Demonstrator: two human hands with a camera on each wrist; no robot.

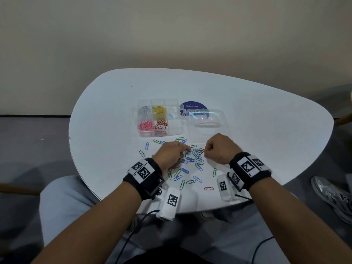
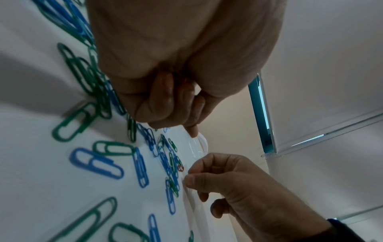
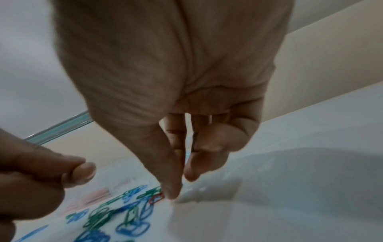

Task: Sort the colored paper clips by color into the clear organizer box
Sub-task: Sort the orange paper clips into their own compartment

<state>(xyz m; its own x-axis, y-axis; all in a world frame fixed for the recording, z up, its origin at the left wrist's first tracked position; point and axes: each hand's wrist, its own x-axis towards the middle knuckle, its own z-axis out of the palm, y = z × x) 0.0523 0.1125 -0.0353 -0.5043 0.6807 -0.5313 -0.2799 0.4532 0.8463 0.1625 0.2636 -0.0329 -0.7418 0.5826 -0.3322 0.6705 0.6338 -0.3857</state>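
Green and blue paper clips point(image 1: 192, 159) lie scattered on the white table point(image 1: 106, 111), seen close up as paper clips point(image 2: 95, 162) in the left wrist view. One red clip point(image 1: 201, 151) point(image 2: 180, 168) point(image 3: 156, 199) lies at the pile's right edge. My right hand point(image 1: 205, 152) point(image 3: 182, 185) hovers over it with the thumb tip at its end and the forefinger a small gap above. My left hand point(image 1: 187, 149) point(image 2: 182, 114) is curled over the pile with the forefinger pointing out, and nothing shows in it. The clear organizer box point(image 1: 162, 134) behind holds white, yellow, pink and red clips in separate compartments.
The box's clear lid point(image 1: 205, 121) lies open to its right, over a round blue sticker point(image 1: 192, 106). Another red clip point(image 1: 209, 188) lies alone near the table's front edge. A shoe point(image 1: 331, 197) shows on the floor at the right.
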